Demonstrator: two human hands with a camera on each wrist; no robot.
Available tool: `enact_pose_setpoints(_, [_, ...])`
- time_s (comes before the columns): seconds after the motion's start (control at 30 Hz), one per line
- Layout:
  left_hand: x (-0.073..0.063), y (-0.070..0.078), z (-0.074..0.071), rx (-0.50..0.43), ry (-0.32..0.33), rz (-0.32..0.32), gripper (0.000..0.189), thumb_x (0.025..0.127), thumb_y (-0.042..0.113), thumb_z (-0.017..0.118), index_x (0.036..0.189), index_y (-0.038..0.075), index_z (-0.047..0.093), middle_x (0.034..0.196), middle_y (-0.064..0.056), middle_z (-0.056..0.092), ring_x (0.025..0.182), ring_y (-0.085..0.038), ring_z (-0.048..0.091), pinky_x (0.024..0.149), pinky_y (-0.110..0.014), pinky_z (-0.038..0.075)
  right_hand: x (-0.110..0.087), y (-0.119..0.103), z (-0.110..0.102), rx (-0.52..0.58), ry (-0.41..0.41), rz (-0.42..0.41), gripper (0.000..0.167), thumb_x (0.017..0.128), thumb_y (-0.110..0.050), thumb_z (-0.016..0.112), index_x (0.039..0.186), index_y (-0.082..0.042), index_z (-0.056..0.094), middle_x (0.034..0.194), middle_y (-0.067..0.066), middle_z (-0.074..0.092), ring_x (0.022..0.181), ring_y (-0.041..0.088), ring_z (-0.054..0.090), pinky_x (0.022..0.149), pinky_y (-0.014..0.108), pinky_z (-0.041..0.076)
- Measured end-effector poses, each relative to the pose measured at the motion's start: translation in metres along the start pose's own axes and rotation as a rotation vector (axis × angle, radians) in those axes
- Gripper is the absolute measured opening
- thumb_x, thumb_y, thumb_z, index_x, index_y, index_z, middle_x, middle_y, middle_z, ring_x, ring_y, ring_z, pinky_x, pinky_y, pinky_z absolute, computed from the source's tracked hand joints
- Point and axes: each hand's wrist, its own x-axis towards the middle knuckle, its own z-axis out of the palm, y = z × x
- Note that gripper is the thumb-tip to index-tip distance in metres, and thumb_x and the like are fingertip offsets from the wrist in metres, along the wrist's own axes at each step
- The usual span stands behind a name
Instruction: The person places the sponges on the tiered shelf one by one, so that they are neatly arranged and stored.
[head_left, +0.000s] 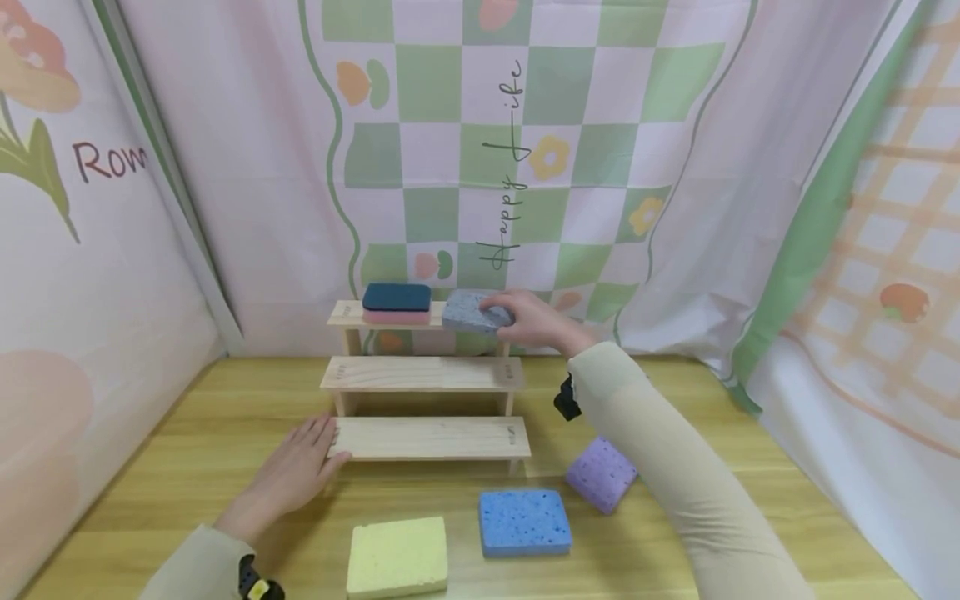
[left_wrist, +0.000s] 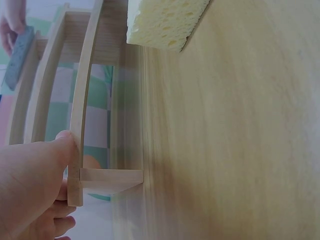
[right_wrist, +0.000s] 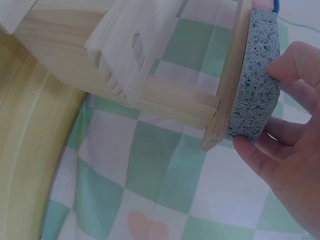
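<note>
A three-tier wooden shelf (head_left: 423, 372) stands on the table. On its top tier, my right hand (head_left: 531, 320) grips a grey-blue sponge (head_left: 467, 310) at its right end, fingers and thumb around the edges (right_wrist: 256, 80). The sponge lies flat against the top board. To its left on that tier sits a dark blue and pink scouring sponge (head_left: 397, 303). My left hand (head_left: 294, 467) holds the left end of the bottom tier, thumb at the front edge (left_wrist: 64, 137) and the other fingers over the board's end.
In front of the shelf lie a yellow sponge (head_left: 397, 557) and a blue sponge (head_left: 525, 523). A purple sponge (head_left: 602, 473) lies to the right, beside my right sleeve (head_left: 675, 467). Behind the shelf hangs a checkered curtain (head_left: 495, 167); printed cloth also flanks the table.
</note>
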Motion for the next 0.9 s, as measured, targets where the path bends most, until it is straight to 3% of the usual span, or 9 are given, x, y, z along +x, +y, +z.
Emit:
enact_pose_setpoints(0.43, [0.0,0.001,-0.001,-0.003,0.009,-0.003,0.061,0.098,0.034,0.044,0.131,-0.018,0.036,0.138,-0.032,0.03,0.127,-0.046,0.027,0.105,-0.054,0.021,0.008,0.002,0.002,0.059,0.008,0.028,0.044,0.085,-0.003,0.053,0.128,-0.01,0.054,0.139,0.011,0.042,0.13,0.028,0.032,0.106,0.044,0.026])
enact_pose_setpoints(0.9, [0.0,0.001,-0.002,-0.002,0.0,-0.009,0.062,0.098,0.034,0.043,0.131,-0.017,0.036,0.138,-0.032,0.03,0.127,-0.046,0.028,0.105,-0.055,0.021,0.016,0.005,0.009,0.069,0.081,0.007,0.04,0.085,0.004,0.054,0.123,-0.006,0.058,0.133,0.014,0.047,0.126,0.03,0.036,0.106,0.043,0.028])
